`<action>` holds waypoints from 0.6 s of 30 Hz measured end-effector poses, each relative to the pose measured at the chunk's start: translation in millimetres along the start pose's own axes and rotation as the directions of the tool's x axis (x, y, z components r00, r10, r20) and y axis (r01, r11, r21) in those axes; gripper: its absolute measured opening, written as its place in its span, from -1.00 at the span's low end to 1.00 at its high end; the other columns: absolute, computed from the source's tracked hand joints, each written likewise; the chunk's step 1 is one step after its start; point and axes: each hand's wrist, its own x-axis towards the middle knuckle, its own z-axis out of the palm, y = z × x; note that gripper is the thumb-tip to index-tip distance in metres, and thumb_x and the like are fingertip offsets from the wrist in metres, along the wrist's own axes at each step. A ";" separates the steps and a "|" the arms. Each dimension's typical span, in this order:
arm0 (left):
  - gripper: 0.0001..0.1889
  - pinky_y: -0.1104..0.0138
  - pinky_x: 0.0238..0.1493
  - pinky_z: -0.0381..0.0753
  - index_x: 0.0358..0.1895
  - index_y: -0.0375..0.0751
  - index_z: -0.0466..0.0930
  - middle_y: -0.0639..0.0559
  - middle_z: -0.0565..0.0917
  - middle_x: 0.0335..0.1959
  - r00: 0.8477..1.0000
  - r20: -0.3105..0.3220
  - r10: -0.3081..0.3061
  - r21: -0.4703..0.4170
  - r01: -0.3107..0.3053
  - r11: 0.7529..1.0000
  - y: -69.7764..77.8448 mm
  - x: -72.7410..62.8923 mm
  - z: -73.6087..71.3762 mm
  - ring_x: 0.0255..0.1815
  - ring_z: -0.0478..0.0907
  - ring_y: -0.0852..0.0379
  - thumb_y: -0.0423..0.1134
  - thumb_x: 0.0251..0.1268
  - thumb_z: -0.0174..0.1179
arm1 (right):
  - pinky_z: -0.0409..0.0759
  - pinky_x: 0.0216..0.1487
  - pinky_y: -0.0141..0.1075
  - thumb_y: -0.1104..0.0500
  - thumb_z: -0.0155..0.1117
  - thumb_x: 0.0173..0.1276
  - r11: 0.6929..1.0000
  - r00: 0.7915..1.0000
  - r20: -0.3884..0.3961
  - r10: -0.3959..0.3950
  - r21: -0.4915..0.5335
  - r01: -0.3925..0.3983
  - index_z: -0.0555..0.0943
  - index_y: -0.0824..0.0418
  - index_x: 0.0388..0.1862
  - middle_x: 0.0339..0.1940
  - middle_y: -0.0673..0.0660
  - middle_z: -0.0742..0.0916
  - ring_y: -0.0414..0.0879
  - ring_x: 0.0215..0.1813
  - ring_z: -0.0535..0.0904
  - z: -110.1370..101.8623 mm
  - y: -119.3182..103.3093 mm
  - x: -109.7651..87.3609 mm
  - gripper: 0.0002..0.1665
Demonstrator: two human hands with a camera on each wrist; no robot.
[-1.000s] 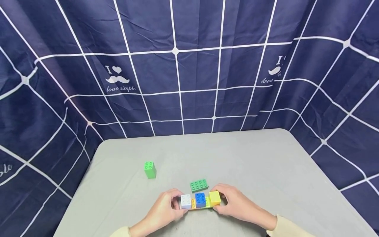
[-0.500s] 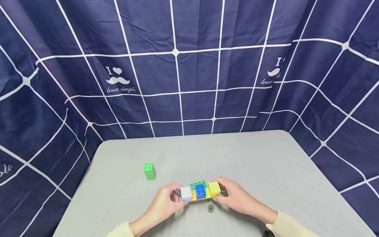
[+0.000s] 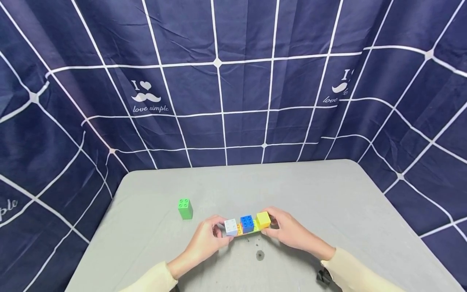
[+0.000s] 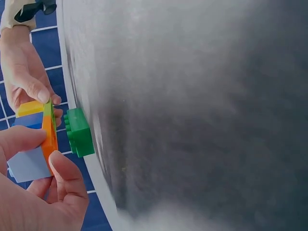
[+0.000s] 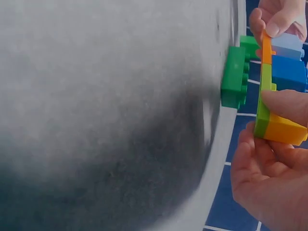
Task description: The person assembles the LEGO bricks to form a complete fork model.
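Observation:
Both hands hold one row of toy building bricks clear of the grey table. Along its top sit a pale blue brick (image 3: 231, 227), a blue brick (image 3: 247, 224) and a yellow brick (image 3: 263, 220). Beneath them run a thin orange brick (image 4: 49, 139) and a thin lime brick (image 5: 263, 115), end to end. My left hand (image 3: 208, 239) pinches the pale blue and orange end between thumb and fingers. At the yellow and lime end, my right hand (image 3: 290, 233) pinches likewise. A dark green studded brick (image 5: 233, 77) lies on the table below the row, hidden in the head view.
To the left, a tall bright green brick (image 3: 185, 209) stands upright on the grey table (image 3: 328, 194). Dark blue curtains (image 3: 244, 89) with white lines enclose the back and sides. A dark round spot (image 3: 260, 255) marks the tabletop in front of the hands.
Both hands have moved away from the body with the brick row, which now covers the dark green brick in the head view. The bright green brick has stayed put.

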 end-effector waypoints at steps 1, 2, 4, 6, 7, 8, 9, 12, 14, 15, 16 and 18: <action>-0.65 0.46 -0.57 0.38 0.01 -0.33 0.75 -0.02 0.62 -0.39 1.000 -0.002 -0.009 -0.006 0.009 1.000 0.0 0.8 0.4 -0.53 0.46 0.29 -0.45 0.14 0.59 | 0.68 0.23 -0.02 0.22 0.52 0.46 1.000 1.000 0.000 0.001 -0.001 -0.001 0.64 0.10 0.18 0.01 -0.08 0.70 -0.05 0.13 0.65 -0.1 0.6 1.3 -0.62; -0.64 0.46 -0.58 0.37 0.01 -0.33 0.75 0.00 0.61 -0.42 1.000 -0.004 -0.019 -0.008 0.019 1.000 -0.1 1.5 0.9 -0.54 0.46 0.28 -0.45 0.14 0.59 | 0.68 0.24 -0.01 0.23 0.52 0.46 1.000 1.000 0.000 -0.002 0.000 0.002 0.64 0.11 0.18 0.01 -0.07 0.70 -0.04 0.14 0.65 -0.2 1.1 2.3 -0.63; -0.63 0.46 -0.60 0.35 0.02 -0.34 0.74 0.03 0.58 -0.47 0.999 -0.009 -0.033 -0.011 0.033 0.999 -0.3 2.7 1.2 -0.55 0.44 0.27 -0.45 0.13 0.59 | 0.67 0.26 0.00 0.25 0.51 0.45 1.000 1.000 -0.002 -0.005 0.002 0.005 0.64 0.12 0.16 0.01 -0.06 0.70 -0.03 0.16 0.66 0.1 1.7 4.7 -0.63; -0.64 0.46 -0.60 0.35 0.01 -0.33 0.74 0.04 0.58 -0.46 0.999 -0.011 -0.038 -0.007 0.038 0.999 -0.8 3.9 1.1 -0.55 0.44 0.27 -0.45 0.13 0.59 | 0.68 0.25 -0.01 0.26 0.52 0.44 1.000 1.000 -0.005 -0.010 0.004 0.010 0.64 0.14 0.16 0.02 -0.04 0.71 -0.02 0.16 0.66 0.4 2.4 7.0 -0.63; -0.65 0.46 -0.60 0.35 0.00 -0.32 0.75 0.04 0.59 -0.43 0.999 -0.011 -0.039 -0.003 0.039 0.999 -1.1 4.3 1.1 -0.54 0.43 0.27 -0.44 0.14 0.59 | 0.68 0.24 -0.02 0.26 0.52 0.44 1.000 1.000 -0.006 -0.012 0.008 0.012 0.64 0.16 0.17 0.03 -0.03 0.71 -0.03 0.15 0.66 0.5 3.1 7.8 -0.63; -0.66 0.46 -0.59 0.35 -0.01 -0.32 0.75 0.03 0.61 -0.40 0.999 -0.011 -0.039 -0.004 0.039 0.999 -1.6 4.4 1.2 -0.54 0.44 0.27 -0.44 0.14 0.58 | 0.69 0.23 -0.03 0.26 0.53 0.44 1.000 1.000 -0.005 -0.015 0.012 0.015 0.65 0.17 0.17 0.03 -0.02 0.71 -0.03 0.14 0.66 0.6 3.6 8.6 -0.62; -0.68 0.46 -0.58 0.36 -0.02 -0.32 0.76 0.03 0.62 -0.37 0.999 -0.010 -0.039 -0.005 0.039 0.999 -2.1 4.3 1.2 -0.53 0.44 0.28 -0.44 0.14 0.58 | 0.69 0.22 -0.05 0.26 0.53 0.43 1.000 1.000 0.000 -0.010 0.017 0.010 0.65 0.18 0.17 0.02 -0.02 0.71 -0.05 0.13 0.65 1.0 4.1 9.3 -0.62; -0.70 0.47 -0.56 0.36 -0.05 -0.32 0.77 0.05 0.64 -0.27 0.999 -0.006 -0.040 -0.006 0.040 0.999 -4.7 3.2 1.5 -0.51 0.44 0.29 -0.45 0.15 0.58 | 0.69 0.18 -0.09 0.23 0.54 0.43 1.000 1.000 0.019 -0.006 0.029 0.005 0.65 0.22 0.20 0.03 -0.01 0.70 -0.07 0.09 0.64 2.1 6.0 10.4 -0.59; -0.70 0.47 -0.55 0.36 -0.05 -0.34 0.77 0.06 0.64 -0.24 0.999 -0.001 -0.043 -0.009 0.043 0.999 -6.6 2.6 1.8 -0.51 0.43 0.29 -0.45 0.15 0.58 | 0.68 0.17 -0.10 0.23 0.55 0.43 0.999 1.000 0.030 0.002 0.035 -0.003 0.64 0.23 0.21 0.02 -0.01 0.70 -0.07 0.08 0.63 2.9 6.9 10.9 -0.58; -0.70 0.48 -0.54 0.36 -0.05 -0.34 0.77 0.07 0.64 -0.24 0.999 0.001 -0.044 -0.008 0.044 0.999 -7.4 2.6 1.9 -0.51 0.43 0.29 -0.45 0.15 0.58 | 0.68 0.17 -0.10 0.22 0.55 0.44 0.999 0.999 0.034 0.007 0.037 -0.008 0.64 0.23 0.22 0.03 -0.01 0.70 -0.08 0.09 0.63 3.2 7.5 11.0 -0.57; -0.70 0.48 -0.55 0.36 -0.04 -0.35 0.76 0.07 0.64 -0.24 0.999 0.004 -0.045 -0.006 0.045 0.999 -8.0 2.9 2.0 -0.51 0.43 0.29 -0.45 0.16 0.57 | 0.68 0.17 -0.09 0.22 0.55 0.43 0.999 0.999 0.034 0.010 0.039 -0.011 0.64 0.23 0.23 0.03 0.00 0.70 -0.07 0.09 0.63 3.4 8.2 11.2 -0.56; -0.68 0.48 -0.53 0.37 -0.01 -0.36 0.76 0.08 0.64 -0.23 0.999 0.010 -0.046 -0.005 0.046 0.999 -9.0 4.0 2.2 -0.50 0.44 0.30 -0.45 0.17 0.57 | 0.68 0.17 -0.08 0.23 0.55 0.43 0.999 0.999 0.030 0.014 0.039 -0.015 0.64 0.23 0.23 0.03 0.00 0.70 -0.06 0.09 0.63 3.5 9.0 11.7 -0.55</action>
